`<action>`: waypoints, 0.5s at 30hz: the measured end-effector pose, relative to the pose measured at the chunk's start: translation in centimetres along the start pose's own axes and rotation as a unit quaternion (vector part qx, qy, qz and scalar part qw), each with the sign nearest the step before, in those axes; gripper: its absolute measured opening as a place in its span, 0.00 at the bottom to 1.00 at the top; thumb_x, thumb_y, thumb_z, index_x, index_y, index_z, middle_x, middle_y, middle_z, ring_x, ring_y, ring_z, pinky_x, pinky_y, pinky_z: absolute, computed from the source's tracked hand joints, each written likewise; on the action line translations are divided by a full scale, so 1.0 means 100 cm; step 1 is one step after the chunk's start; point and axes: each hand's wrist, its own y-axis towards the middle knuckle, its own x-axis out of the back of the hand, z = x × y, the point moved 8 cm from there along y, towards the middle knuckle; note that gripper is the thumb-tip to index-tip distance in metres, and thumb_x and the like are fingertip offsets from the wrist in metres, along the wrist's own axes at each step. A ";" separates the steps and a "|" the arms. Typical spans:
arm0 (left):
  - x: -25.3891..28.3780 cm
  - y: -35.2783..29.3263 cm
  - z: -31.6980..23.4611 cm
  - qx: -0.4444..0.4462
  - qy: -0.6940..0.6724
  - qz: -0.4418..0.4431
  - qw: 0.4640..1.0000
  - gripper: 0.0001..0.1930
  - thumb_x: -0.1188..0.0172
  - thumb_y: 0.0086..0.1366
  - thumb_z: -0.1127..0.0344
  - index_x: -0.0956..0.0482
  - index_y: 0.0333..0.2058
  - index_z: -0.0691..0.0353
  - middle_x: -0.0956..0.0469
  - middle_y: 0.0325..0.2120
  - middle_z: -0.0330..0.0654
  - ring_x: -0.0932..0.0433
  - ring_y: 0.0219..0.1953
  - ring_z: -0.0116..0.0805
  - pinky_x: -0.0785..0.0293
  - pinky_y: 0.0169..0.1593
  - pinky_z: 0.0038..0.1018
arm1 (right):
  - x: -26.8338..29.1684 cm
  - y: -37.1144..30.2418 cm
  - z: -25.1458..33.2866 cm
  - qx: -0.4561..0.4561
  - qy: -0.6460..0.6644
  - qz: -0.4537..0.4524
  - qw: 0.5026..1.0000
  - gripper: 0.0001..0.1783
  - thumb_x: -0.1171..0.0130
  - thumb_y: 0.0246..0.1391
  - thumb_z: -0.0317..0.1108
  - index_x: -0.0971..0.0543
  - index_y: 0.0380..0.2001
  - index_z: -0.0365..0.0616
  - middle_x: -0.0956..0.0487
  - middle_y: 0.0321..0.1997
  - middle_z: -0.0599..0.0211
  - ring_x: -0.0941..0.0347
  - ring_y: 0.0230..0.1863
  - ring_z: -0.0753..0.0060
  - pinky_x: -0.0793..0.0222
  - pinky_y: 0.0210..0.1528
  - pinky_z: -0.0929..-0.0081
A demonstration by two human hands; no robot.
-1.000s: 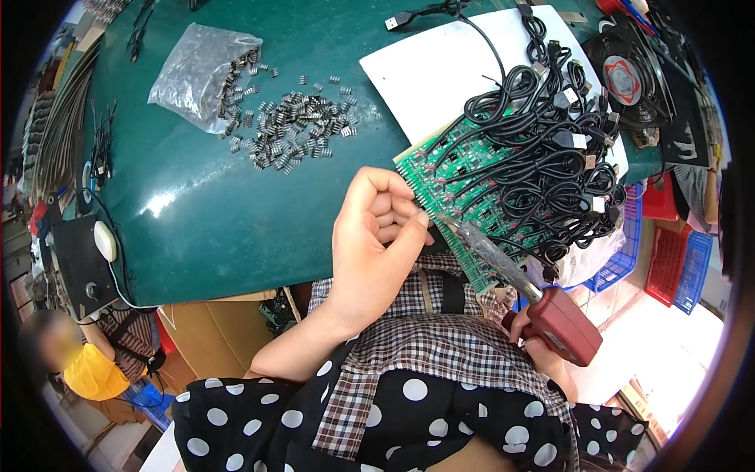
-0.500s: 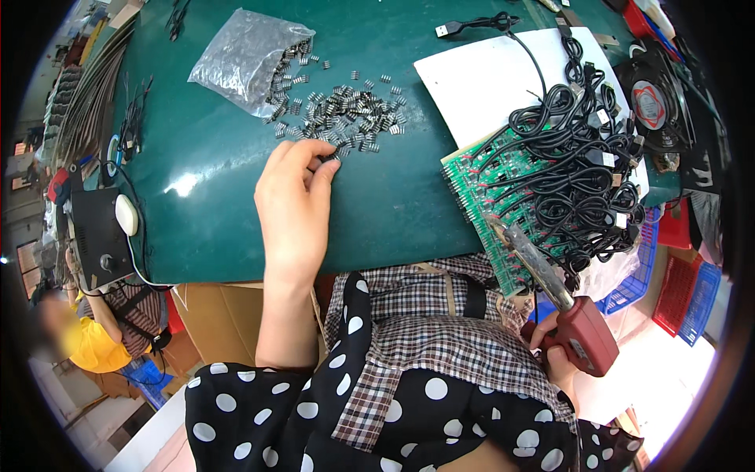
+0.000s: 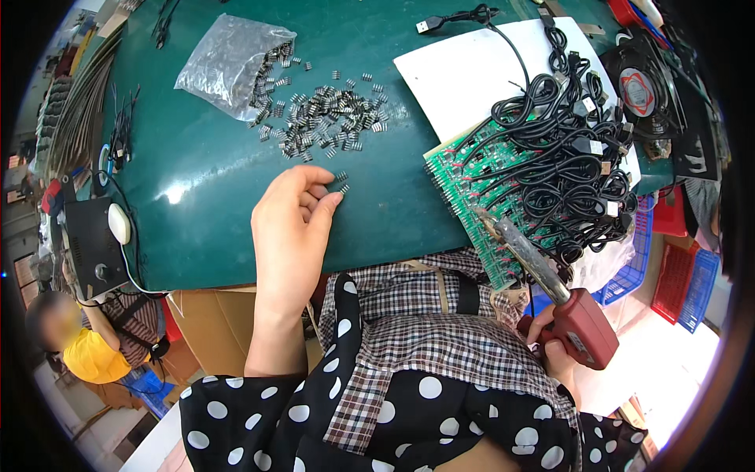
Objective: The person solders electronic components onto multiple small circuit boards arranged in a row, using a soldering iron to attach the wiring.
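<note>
My left hand point(image 3: 289, 228) is low over the green table, thumb and index fingertip a little apart. Two small multi-pin metal parts point(image 3: 342, 182) lie right at those fingertips, one close against the thumb. Beyond them spreads a heap of the same parts point(image 3: 322, 118), trailing from the mouth of a clear plastic bag point(image 3: 232, 67). In my right hand point(image 3: 558, 358) is a soldering iron point(image 3: 582, 326) with a red pistol-like handle. Its metal barrel slants up leftward, the dark tip over the near edge of a green circuit board panel point(image 3: 472, 197). My right fingers are partly hidden by the handle.
Coiled black USB cables point(image 3: 558, 165) cover much of the board panel, which overlaps a white sheet point(image 3: 440, 79). A round fan-like device point(image 3: 641, 90) stands at the right. On the left are a black control box point(image 3: 94, 240) and a co-worker in yellow point(image 3: 94, 354).
My left hand has drawn back toward me, away from the heap, and its fingertips have parted. Two parts now show beside them. The iron remains in my right hand; the view has shifted slightly.
</note>
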 end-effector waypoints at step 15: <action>-0.051 -0.018 -0.011 0.063 -0.307 0.200 0.928 0.08 0.44 0.53 0.82 0.24 0.34 0.72 0.24 0.29 0.42 0.24 0.31 0.28 0.26 0.38 0.20 | 0.005 0.002 0.006 0.000 -0.142 -0.037 0.989 0.12 0.45 0.28 0.27 0.28 0.25 0.42 0.26 0.17 0.73 0.32 0.21 0.71 0.37 0.29 0.79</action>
